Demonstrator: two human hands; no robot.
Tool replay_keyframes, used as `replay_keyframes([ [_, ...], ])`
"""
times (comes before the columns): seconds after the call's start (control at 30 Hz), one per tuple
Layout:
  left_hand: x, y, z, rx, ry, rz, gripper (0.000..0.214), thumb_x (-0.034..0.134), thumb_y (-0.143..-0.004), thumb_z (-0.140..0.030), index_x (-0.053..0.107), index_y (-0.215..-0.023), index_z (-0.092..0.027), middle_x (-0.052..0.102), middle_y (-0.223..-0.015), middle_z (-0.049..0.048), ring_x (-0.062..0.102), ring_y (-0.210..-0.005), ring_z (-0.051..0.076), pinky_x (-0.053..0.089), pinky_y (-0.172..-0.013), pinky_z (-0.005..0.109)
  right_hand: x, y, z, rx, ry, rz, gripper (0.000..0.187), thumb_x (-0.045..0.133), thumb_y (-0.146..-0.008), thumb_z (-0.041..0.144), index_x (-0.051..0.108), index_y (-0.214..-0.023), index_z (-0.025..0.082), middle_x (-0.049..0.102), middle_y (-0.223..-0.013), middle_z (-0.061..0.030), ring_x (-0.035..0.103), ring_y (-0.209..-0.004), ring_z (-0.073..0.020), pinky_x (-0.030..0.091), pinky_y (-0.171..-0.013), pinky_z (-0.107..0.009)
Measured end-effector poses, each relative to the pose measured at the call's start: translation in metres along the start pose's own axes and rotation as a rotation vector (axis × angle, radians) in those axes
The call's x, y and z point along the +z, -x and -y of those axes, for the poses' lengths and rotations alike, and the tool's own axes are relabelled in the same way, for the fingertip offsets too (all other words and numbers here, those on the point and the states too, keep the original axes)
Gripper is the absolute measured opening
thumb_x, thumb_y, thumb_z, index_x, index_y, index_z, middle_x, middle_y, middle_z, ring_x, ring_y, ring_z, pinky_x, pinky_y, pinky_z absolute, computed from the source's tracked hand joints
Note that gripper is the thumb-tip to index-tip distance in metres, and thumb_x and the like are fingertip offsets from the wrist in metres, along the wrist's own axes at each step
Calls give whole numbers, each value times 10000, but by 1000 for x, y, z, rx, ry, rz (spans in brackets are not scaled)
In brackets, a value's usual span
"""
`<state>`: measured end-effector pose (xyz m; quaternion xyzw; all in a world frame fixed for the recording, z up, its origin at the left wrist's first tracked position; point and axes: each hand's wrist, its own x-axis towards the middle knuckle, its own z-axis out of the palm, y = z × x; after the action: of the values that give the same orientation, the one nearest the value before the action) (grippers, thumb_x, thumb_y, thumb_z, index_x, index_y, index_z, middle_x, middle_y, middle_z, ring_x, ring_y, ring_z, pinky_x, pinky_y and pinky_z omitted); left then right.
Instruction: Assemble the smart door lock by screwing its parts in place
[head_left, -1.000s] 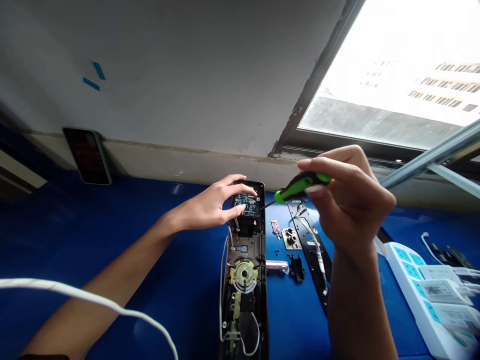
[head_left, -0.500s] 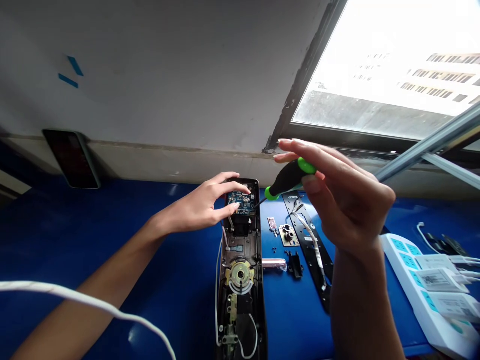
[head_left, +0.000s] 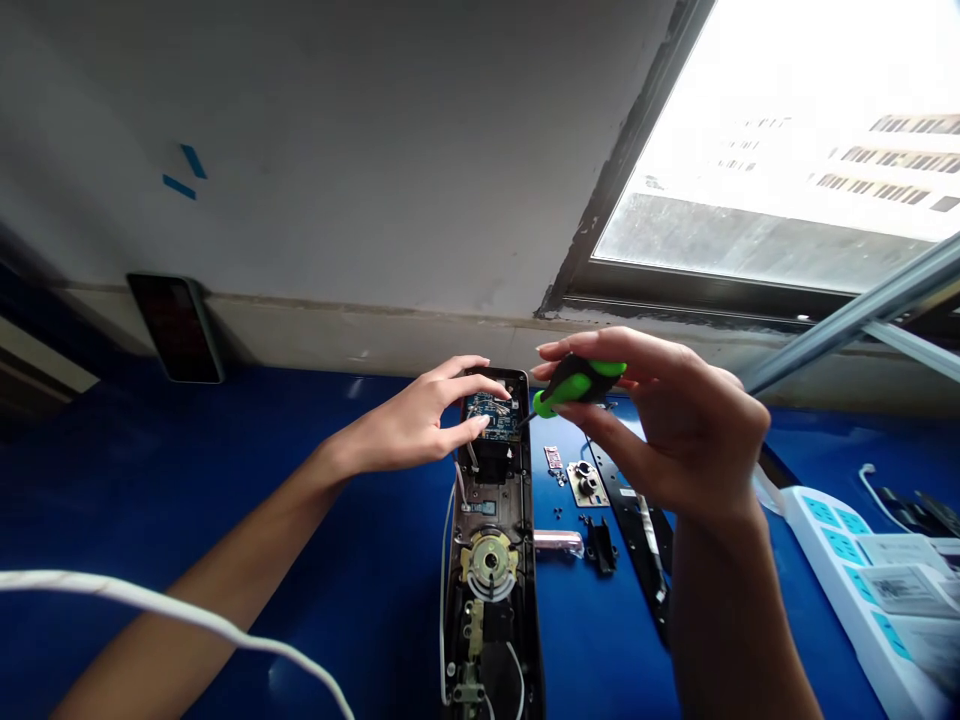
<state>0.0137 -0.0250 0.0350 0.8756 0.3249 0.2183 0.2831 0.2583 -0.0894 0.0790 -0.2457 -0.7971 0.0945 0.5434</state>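
Circuit board (head_left: 501,432), print illegible: left hand (head_left: 416,420) unclenched over it, right hand (head_left: 679,420) grasping screwdriver (head_left: 571,388)

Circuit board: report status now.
Right grip holds screwdriver, tip near circuit board, right side. Left grip, fingers over board, partly covering it. White cable crosses view of left forearm.

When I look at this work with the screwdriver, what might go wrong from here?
The screwdriver in the right hand points at the right edge of the circuit board; a slip might scratch it.

The left hand is at the same board, near the tip, so it could be poked.

Tiny loose parts lie beside the opened housing; a bump might scatter them.
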Motion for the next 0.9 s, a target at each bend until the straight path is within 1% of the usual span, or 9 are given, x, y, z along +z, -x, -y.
replay_keyframes([
  [0.13,0,1,0,10,1,-1,373,608,-1007,-370,672,-1370,-313,447,-1641,72,488,-1493,308,415,-1254,505,-1,2,-2,-12,40,-11,627,835,-814,71,704,-1368,335,810,-1221,-17,807,-1041,-278,720,-915,-493],
  [0.27,0,1,0,2,-10,0,379,608,-1006,-369,667,-1377,-314,436,-1647,76,472,-1508,310,403,-1261,509,-3,2,-2,-10,72,-29,619,832,-822,92,696,-1372,342,810,-1217,-22,814,-1008,-273,729,-886,-484],
  [0.37,0,1,-1,-23,-23,24,387,608,-1008,-383,661,-1387,-326,399,-1678,64,447,-1529,328,394,-1267,522,-5,3,-3,8,85,-14,619,828,-824,96,684,-1376,336,795,-1250,-28,804,-1057,-277,725,-904,-489],
  [0.53,-1,3,-2,-54,-43,60,410,606,-1018,-419,640,-1420,-350,317,-1733,52,385,-1572,355,382,-1272,540,-9,5,-5,45,94,32,692,821,-816,70,622,-1427,327,766,-1301,-47,783,-1135,-290,722,-909,-490],
  [0.6,-2,4,-3,-63,-52,79,425,603,-1022,-418,622,-1442,-355,297,-1746,52,359,-1587,357,374,-1275,545,-10,4,-5,36,76,15,711,814,-815,55,606,-1438,326,776,-1253,-48,794,-1101,-290,724,-899,-495],
  [0.67,-2,5,-4,-70,-65,93,445,600,-1028,-414,598,-1468,-357,275,-1757,54,335,-1599,355,367,-1278,551,-13,2,-4,6,57,-41,709,809,-814,57,606,-1433,339,777,-1196,-40,805,-1040,-286,734,-850,-491],
  [0.73,-1,5,-7,-67,-88,77,456,602,-1029,-404,589,-1481,-345,274,-1758,64,325,-1603,354,358,-1282,563,-19,0,-2,-10,59,-99,698,810,-808,66,624,-1412,360,773,-1147,-32,810,-979,-282,736,-794,-473],
  [0.8,1,5,-11,-48,-121,22,430,606,-1028,-377,616,-1454,-315,315,-1738,76,300,-1613,357,343,-1291,578,-27,0,0,-15,96,-133,682,831,-782,77,666,-1375,368,782,-1099,-32,811,-910,-273,730,-755,-436],
  [0.9,8,3,-19,56,-155,-75,334,590,-1039,-313,688,-1353,-259,429,-1666,87,258,-1627,346,329,-1310,572,-42,4,0,23,163,-114,682,869,-744,95,690,-1354,342,796,-1028,-26,805,-845,-251,718,-721,-380],
])
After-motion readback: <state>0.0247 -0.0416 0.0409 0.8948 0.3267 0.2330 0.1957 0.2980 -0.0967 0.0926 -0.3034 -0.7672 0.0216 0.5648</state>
